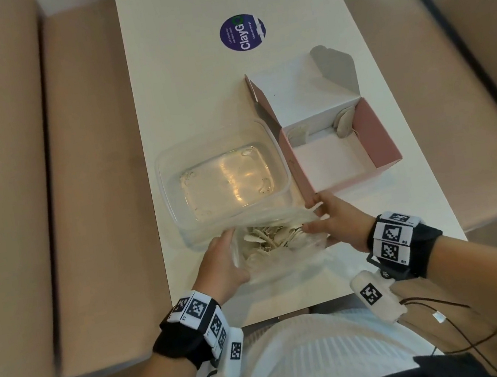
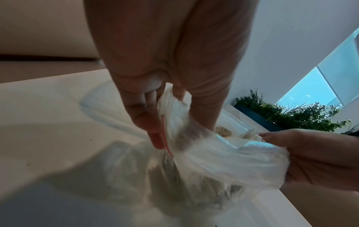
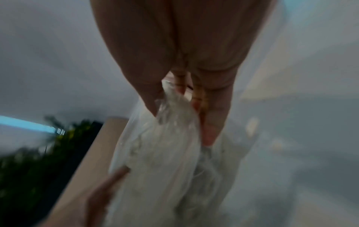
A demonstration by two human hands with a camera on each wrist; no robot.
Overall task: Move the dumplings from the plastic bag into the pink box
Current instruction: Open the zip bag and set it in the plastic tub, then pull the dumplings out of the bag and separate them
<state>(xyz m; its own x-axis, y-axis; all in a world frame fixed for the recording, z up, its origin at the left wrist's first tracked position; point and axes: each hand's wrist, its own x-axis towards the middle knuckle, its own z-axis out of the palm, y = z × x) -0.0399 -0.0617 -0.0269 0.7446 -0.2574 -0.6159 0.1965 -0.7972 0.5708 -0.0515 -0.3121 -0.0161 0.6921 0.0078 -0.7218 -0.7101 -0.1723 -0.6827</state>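
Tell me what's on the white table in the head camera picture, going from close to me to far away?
plastic bag of dumplings, held by both hands → clear tub → pink box → round purple sticker

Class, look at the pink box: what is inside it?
Inside the pink box, two pale dumplings lean against its far wall, beside a bare white floor. Its raised lid hides whatever lies behind it.

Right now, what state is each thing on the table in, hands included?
plastic bag: mouth held open, many dumplings inside.
pink box: lid flipped open, a few dumplings at its far end.
clear plastic container: uncovered, holds no dumplings.
left hand: grips the bag's left edge.
right hand: pinches the bag's right edge.
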